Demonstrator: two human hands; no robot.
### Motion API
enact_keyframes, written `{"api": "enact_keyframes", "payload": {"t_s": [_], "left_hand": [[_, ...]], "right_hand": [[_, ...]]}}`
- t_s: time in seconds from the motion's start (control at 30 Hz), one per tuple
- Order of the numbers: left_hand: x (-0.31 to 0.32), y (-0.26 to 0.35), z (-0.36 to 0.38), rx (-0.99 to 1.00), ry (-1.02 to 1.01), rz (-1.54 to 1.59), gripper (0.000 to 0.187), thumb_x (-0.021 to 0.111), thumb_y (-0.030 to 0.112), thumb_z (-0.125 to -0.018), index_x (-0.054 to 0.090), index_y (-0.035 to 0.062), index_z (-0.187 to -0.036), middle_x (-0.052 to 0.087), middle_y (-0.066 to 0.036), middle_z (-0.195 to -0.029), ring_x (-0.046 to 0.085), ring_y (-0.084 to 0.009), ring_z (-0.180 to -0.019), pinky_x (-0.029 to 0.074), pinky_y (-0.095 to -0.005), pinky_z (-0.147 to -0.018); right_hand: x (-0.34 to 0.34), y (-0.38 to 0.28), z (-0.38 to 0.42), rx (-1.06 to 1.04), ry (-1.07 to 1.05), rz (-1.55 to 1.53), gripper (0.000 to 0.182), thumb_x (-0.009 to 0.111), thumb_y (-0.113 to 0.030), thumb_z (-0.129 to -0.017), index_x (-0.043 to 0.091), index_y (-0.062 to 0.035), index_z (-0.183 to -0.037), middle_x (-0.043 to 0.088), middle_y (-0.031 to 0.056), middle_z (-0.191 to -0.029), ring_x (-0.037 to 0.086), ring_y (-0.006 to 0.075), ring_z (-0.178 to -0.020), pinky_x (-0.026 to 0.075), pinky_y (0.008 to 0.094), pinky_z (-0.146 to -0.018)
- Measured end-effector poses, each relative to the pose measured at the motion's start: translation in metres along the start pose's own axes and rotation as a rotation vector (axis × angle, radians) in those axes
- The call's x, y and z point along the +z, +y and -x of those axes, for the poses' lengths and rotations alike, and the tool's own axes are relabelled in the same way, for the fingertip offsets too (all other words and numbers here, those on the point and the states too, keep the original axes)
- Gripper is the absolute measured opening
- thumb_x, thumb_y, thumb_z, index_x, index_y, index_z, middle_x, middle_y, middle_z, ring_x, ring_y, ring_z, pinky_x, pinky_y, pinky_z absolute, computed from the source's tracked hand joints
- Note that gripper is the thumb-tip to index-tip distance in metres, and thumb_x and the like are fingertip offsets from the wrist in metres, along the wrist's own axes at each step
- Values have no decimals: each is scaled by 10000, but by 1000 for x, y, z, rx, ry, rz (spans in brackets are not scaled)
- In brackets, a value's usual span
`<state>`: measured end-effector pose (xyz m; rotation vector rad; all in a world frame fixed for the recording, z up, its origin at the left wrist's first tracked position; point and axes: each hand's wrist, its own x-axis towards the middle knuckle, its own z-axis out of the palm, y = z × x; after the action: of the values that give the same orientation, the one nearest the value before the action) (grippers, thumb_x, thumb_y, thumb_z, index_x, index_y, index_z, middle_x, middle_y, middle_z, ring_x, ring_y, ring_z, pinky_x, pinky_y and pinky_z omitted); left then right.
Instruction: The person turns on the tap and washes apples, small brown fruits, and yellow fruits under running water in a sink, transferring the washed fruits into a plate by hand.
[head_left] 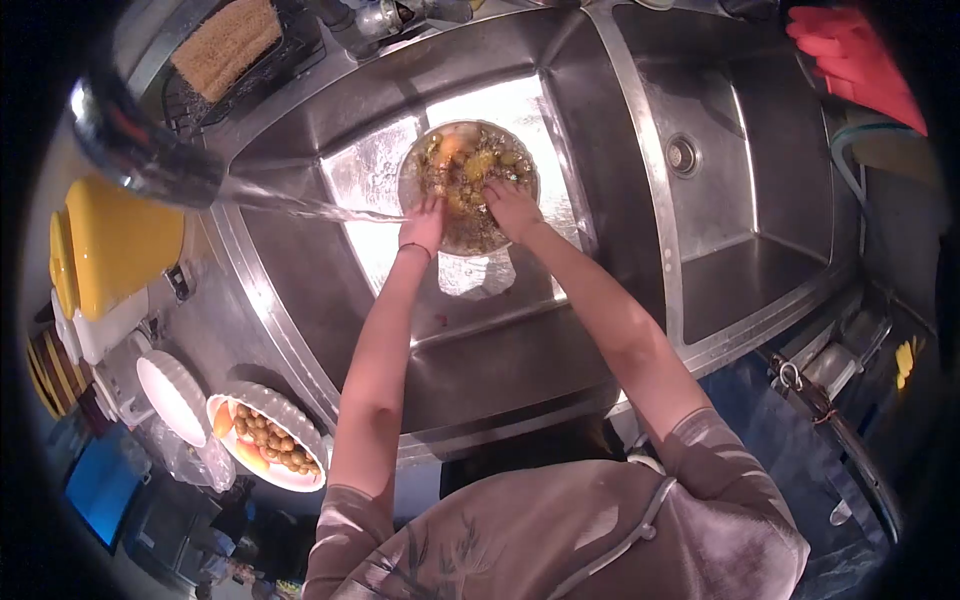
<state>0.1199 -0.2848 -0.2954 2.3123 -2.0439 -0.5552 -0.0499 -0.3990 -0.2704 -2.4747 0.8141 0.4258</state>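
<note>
A round bowl (470, 250) of water with small yellow-green and brown pieces stands in the large sink basin. Something orange (455, 144) shows near its far side; water and glare blur the contents. My left hand (424, 224) reaches over the bowl's left rim, fingers stretched out and tips at the water. From the right, my right hand (513, 210) dips in with its fingers apart, among the pieces. Neither hand visibly grips anything. Out of the faucet (150, 160), a stream of water (310, 207) runs towards my left hand and the bowl's edge.
A metal divider (650, 150) separates the second basin, with its drain (682, 155). On the left counter are a white basket (240, 450) of small round brown fruits and orange pieces, another white basket (172, 395) and yellow boards (125, 245). Red gloves (850, 55) hang top right.
</note>
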Motion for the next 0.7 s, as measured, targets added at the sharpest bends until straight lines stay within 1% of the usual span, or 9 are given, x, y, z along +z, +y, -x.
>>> {"api": "enact_keyframes", "payload": {"t_s": [0.03,0.13,0.23,0.3,0.4,0.47,0.53,0.6,0.7], "left_hand": [[4,0,-7,-139,-178,95,464,490,116,-804,358,109,-1249,453,-173,-1204,412,-333,-1133,355,-437,-920],[-31,21,-16,-349,-263,261,455,494,126,-807,348,94,-1237,459,-178,-1193,418,-348,-1121,362,-434,-911],[14,15,-32,-559,-28,383,398,477,207,-822,368,94,-1187,484,-198,-1132,448,-382,-1055,370,-437,-889],[21,20,-34,-641,47,435,364,375,337,-863,448,66,-1095,499,-195,-1109,451,-378,-1050,366,-422,-884],[35,31,-26,-567,152,320,321,394,293,-864,489,43,-1042,499,-196,-1110,460,-365,-1048,362,-409,-889],[14,35,-38,-690,123,781,334,521,218,-794,461,54,-1078,512,-200,-1085,469,-346,-1053,382,-404,-876],[6,36,-42,-707,48,810,444,625,157,-715,432,62,-1104,525,-203,-1055,485,-335,-1037,406,-402,-849],[7,33,-38,-614,-59,407,577,705,111,-629,402,68,-1118,539,-205,-1021,511,-333,-1000,433,-404,-810],[6,35,-36,-668,1,608,649,740,158,-589,379,82,-1123,557,-183,-996,543,-339,-940,453,-417,-767]], "right_hand": [[-13,-2,-2,8,-120,35,479,486,-20,-764,369,-27,-1229,341,153,-1324,313,253,-1242,254,383,-1029],[7,5,-9,19,-11,76,464,503,-28,-754,371,-17,-1199,391,153,-1290,354,249,-1209,296,369,-980],[3,7,-16,74,-71,0,430,531,-28,-737,387,-21,-1142,477,146,-1191,415,243,-1136,336,356,-903],[1,9,-15,-13,59,85,264,484,-65,-763,441,-39,-1021,539,124,-1043,489,243,-983,375,357,-816],[16,16,-15,-105,337,103,176,478,-96,-769,499,-51,-938,580,89,-889,521,228,-868,402,332,-721],[1,9,-17,-110,384,79,168,510,-92,-752,513,-54,-915,572,95,-901,516,217,-875,402,324,-716],[-20,5,-8,-72,216,63,394,638,-116,-659,506,-27,-1019,531,111,-971,474,236,-958,384,332,-785],[-32,-2,1,-35,141,12,635,722,-134,-584,452,-20,-1147,476,126,-1045,420,268,-1037,338,355,-877],[-42,-3,14,-26,349,-215,628,698,-122,-606,448,6,-1168,474,144,-1038,446,269,-1024,358,356,-897]]}}
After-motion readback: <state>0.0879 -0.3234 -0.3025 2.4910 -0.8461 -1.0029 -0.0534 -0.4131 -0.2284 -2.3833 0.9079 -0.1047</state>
